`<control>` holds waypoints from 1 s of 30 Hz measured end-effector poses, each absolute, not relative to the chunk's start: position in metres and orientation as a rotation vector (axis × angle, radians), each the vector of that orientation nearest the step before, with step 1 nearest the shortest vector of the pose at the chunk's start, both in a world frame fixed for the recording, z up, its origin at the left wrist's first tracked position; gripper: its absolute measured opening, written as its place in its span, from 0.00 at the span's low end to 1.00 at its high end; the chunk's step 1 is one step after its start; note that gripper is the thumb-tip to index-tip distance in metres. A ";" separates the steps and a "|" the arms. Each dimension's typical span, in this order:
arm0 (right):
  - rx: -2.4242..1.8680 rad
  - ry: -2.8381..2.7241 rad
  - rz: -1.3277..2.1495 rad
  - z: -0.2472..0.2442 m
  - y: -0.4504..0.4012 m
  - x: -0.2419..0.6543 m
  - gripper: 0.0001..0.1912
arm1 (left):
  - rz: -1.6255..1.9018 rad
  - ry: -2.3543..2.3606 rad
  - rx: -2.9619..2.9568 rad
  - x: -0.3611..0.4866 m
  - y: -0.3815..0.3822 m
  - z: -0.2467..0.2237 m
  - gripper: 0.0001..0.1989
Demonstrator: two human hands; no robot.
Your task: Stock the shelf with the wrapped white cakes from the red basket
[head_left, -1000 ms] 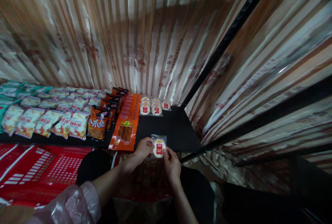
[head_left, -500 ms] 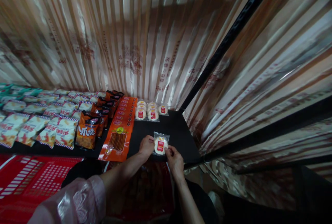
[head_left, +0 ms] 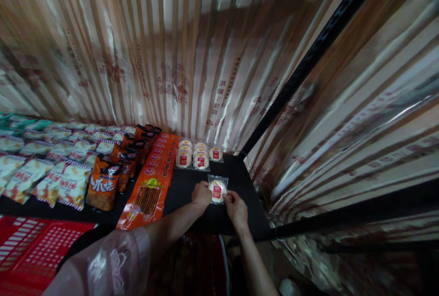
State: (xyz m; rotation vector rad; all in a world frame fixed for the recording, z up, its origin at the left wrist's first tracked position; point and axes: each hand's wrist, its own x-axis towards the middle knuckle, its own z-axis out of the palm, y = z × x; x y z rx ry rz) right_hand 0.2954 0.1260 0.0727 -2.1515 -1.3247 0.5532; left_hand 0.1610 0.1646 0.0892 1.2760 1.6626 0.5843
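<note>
Packet of white crackers (head_left: 217,190): centre of the frame, slightly below mid-height, over the black shelf (head_left: 183,191). We record a shift: over the last second it has gone from the shelf's near edge to further in. The gap to the like packets behind (head_left: 184,159) is narrower, though we judge it not yet in line with them. Left hand (head_left: 201,194): fingers curled, grasping the left edge. Right hand (head_left: 236,209): thumb and fingers pinching the lower right edge. Whether the packet touches the shelf, we cannot tell.

Surroundings: a long orange packet (head_left: 147,199) lies left of centre, the left forearm passing near its lower end; an orange-and-black bag (head_left: 102,185) and white bags (head_left: 73,187) fill the left. Red basket (head_left: 25,277), lower left. Upper right, a slanting black post (head_left: 305,67) limits room at the shelf's far corner; striped curtain (head_left: 192,58) behind.
</note>
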 end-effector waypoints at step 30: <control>-2.041 -1.259 0.409 0.054 0.235 0.329 0.15 | 0.680 1.542 1.425 0.204 0.244 0.081 0.16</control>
